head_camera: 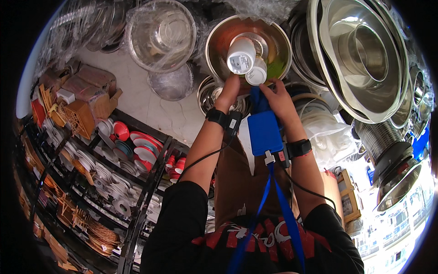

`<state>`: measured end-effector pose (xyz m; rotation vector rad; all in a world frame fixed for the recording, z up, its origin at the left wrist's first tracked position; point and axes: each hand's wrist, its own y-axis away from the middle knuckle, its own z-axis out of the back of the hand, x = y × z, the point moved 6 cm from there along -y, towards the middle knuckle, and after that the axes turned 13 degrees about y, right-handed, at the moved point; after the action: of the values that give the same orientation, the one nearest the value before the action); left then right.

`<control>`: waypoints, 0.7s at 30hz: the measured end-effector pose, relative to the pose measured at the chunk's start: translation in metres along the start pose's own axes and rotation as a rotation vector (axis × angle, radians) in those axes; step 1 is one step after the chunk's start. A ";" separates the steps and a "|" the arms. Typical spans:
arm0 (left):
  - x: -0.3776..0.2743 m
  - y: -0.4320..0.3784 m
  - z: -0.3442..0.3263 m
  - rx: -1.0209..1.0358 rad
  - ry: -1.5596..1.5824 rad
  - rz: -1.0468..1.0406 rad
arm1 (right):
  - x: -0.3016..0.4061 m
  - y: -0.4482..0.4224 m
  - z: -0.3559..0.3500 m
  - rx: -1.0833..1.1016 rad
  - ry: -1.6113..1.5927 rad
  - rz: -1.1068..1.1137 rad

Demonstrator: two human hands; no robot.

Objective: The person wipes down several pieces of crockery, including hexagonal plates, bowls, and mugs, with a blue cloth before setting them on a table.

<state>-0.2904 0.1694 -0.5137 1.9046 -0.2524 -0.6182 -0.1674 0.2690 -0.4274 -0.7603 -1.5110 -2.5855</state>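
Two white cup-like containers with printed bases face me in front of a perforated metal colander (214,51). My left hand (233,88) grips the larger white container (243,51) near its base, with its fingers partly hidden. At my right hand (279,96), the thumb meets the rim of the smaller white container (256,76); its other fingers lie by the colander's near edge, and whether it grips is unclear. A blue power bank (265,133) hangs on a blue strap between my forearms, with a white plug in it.
Large steel basins (362,54) are stacked at the right. Plastic-wrapped metal bowls (160,34) stand left of the colander, above the pale tiled floor (150,118). A black shelving rack (147,191) holds plates and red dishes at the left. White plastic wrapping (326,137) lies beside my right arm.
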 end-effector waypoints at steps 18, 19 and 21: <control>0.095 0.275 0.190 -0.262 0.138 -0.257 | 0.008 0.085 -0.025 0.435 -0.213 0.102; 0.113 0.299 0.204 -0.325 0.185 -0.264 | 0.009 0.090 -0.029 0.464 -0.169 0.145; 0.151 0.354 0.224 -0.448 0.281 -0.284 | 0.007 0.094 -0.043 0.531 -0.084 0.296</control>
<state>-0.2427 -0.2215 -0.3054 1.5729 0.3194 -0.5313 -0.1640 0.1858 -0.3659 -0.9377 -1.8256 -1.8419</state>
